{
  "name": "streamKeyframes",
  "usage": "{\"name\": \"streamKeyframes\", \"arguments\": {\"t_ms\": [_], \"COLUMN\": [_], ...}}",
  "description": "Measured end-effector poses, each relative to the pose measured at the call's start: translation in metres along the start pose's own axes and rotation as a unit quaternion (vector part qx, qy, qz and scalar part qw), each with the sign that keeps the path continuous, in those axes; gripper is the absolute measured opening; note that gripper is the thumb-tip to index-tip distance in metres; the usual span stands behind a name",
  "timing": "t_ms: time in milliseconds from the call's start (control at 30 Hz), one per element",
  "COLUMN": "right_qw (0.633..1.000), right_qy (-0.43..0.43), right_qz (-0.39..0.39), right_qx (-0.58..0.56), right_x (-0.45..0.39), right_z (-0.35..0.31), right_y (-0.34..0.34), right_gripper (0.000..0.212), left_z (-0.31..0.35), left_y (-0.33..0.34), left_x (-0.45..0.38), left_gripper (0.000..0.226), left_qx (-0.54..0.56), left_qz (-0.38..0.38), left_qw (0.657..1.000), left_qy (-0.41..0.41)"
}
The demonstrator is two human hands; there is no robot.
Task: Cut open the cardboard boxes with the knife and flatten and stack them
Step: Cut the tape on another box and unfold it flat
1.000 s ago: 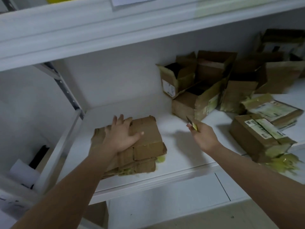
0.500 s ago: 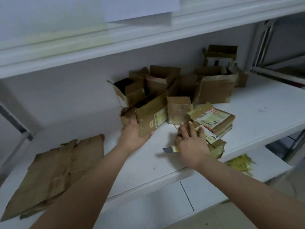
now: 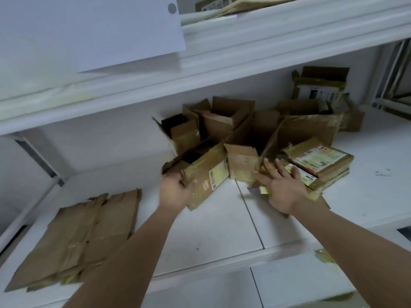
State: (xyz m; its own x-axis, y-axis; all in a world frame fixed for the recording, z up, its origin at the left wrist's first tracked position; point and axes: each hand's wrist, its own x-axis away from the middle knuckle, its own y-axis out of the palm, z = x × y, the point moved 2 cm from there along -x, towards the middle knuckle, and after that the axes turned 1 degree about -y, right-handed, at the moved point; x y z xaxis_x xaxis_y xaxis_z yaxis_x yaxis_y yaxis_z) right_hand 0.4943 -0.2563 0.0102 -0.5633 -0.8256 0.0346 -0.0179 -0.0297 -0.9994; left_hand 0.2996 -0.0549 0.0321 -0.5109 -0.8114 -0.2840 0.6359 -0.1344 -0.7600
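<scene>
Your left hand grips an open cardboard box; your right hand, fingers spread, pins the knife under its thumb beside it.

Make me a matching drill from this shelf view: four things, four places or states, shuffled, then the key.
1. left hand
2. right hand
3. flattened cardboard stack
4. white paper sheet

A. hangs from the upper shelf
B. lies flat at the shelf's left end
C. grips the corner of an open box
D. fingers spread, a knife under it

Pairs: 1-C, 2-D, 3-B, 4-A
</scene>
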Motion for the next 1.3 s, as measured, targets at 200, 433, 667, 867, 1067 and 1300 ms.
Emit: {"name": "streamKeyframes", "arguments": {"t_ms": [200,433,667,867,1067,1300], "right_qw": [0.997,0.978,0.91,0.892,0.889,0.897], "right_qy": [0.009,0.011,0.085,0.11,0.153,0.185], "right_qz": [0.011,0.162,0.189,0.214,0.185,0.137], "right_qx": [-0.074,-0.131,-0.358,-0.384,-0.39,-0.377], "right_x": [-0.006,0.017,0.056,0.085,0.102,0.102], "right_z": [-0.01,-0.038,-0.06,-0.07,-0.068,-0.067], "right_y": [-0.014,-0.026,-0.038,-0.041,-0.025,-0.012], "right_gripper": [0.063,0.043,0.029,0.021,0.017,0.016], "left_z": [0.0,0.0,0.001,-0.002,-0.024,-0.029], "left_y": [-0.029,-0.055,-0.084,-0.093,-0.106,-0.121], "left_x": [0.04,0.069,0.092,0.109,0.096,0.094], "left_gripper": [0.044,0.046,0.061,0.053,0.104,0.094], "left_qx": [0.0,0.009,0.002,0.147,0.116,-0.001], "left_qz": [-0.226,-0.156,0.003,-0.013,0.011,0.06], "left_qw": [0.951,0.962,0.973,0.983,0.993,0.998], "left_qy": [0.21,0.224,0.233,0.105,-0.022,-0.022]}}
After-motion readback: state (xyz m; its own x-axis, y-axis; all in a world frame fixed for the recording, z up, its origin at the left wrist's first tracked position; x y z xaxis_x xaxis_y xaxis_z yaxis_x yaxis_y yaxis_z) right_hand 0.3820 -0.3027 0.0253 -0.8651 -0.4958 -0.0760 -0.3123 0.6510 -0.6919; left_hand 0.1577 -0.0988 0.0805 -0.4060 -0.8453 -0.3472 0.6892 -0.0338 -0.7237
